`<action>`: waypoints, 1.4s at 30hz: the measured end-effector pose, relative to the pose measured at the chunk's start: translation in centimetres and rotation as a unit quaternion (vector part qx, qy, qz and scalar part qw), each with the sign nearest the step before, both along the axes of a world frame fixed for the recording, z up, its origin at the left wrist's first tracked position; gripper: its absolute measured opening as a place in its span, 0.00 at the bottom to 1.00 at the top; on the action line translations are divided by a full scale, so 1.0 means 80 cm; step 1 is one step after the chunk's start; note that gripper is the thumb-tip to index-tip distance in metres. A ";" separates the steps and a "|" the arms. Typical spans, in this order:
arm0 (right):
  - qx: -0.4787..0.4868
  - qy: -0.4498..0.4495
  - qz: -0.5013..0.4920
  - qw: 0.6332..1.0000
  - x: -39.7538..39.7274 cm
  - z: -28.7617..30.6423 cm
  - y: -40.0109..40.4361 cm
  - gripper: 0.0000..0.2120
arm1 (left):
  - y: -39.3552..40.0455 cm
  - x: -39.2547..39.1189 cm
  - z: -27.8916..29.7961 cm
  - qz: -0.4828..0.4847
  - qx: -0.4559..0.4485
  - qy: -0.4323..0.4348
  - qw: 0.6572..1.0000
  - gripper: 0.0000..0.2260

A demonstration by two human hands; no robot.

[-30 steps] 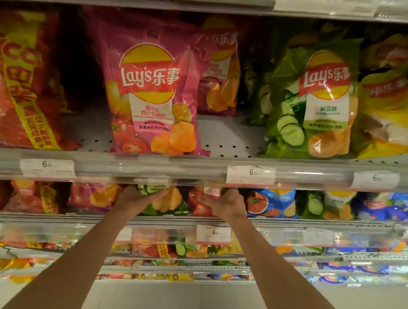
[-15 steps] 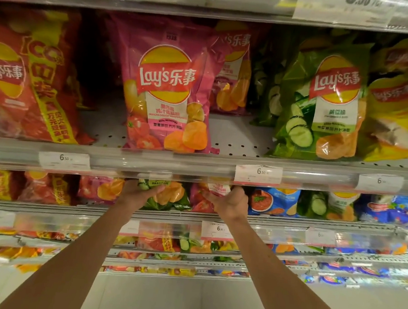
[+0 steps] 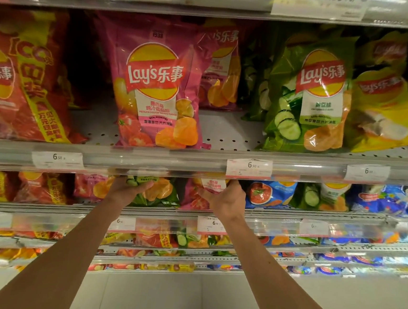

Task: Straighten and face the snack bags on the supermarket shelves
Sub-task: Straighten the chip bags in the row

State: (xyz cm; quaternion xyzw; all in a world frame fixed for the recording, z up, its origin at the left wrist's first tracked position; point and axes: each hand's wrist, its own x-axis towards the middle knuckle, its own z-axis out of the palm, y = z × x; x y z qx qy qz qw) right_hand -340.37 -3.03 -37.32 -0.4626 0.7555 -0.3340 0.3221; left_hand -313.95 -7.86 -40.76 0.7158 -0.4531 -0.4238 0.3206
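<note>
Both my arms reach into the second shelf, under the price rail (image 3: 197, 162). My left hand (image 3: 126, 189) grips the left side of a green cucumber chip bag (image 3: 161, 195). My right hand (image 3: 226, 198) holds a pink tomato chip bag (image 3: 195, 198) from its right side, with the fingertips hidden under the rail. On the shelf above, a pink Lay's bag (image 3: 155, 85) stands upright facing front. A green cucumber bag (image 3: 311, 95) leans beside a tilted yellow bag (image 3: 387, 107).
Red bags (image 3: 18, 74) fill the upper shelf's left end, with a dark gap to their right. A blue bag (image 3: 269, 194) sits just right of my right hand. Lower shelves (image 3: 189, 247) hold more bags, and grey floor lies beneath.
The view has shifted slightly, so the shelves sit lower and further right in the frame. Both hands stay on the same two bags on the second shelf.
</note>
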 end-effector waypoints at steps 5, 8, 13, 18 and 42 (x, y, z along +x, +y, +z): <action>0.015 -0.008 0.014 1.000 0.000 -0.002 0.015 0.37 | 0.001 -0.008 -0.001 0.000 -0.030 -0.007 1.000 0.27; 0.022 -0.025 0.029 0.999 -0.003 -0.001 0.024 0.37 | 0.004 -0.015 -0.001 0.005 -0.049 0.021 0.999 0.28; 0.019 -0.041 0.057 0.997 -0.011 0.002 0.051 0.34 | 0.012 -0.043 -0.004 0.006 -0.063 -0.028 0.998 0.21; 0.021 -0.044 0.054 0.997 -0.035 -0.014 0.097 0.32 | 0.026 -0.099 -0.002 0.030 -0.070 -0.032 0.997 0.21; -0.069 -0.010 -0.071 0.995 -0.160 -0.008 0.130 0.32 | 0.025 -0.232 -0.017 -0.120 -0.072 -0.027 0.990 0.19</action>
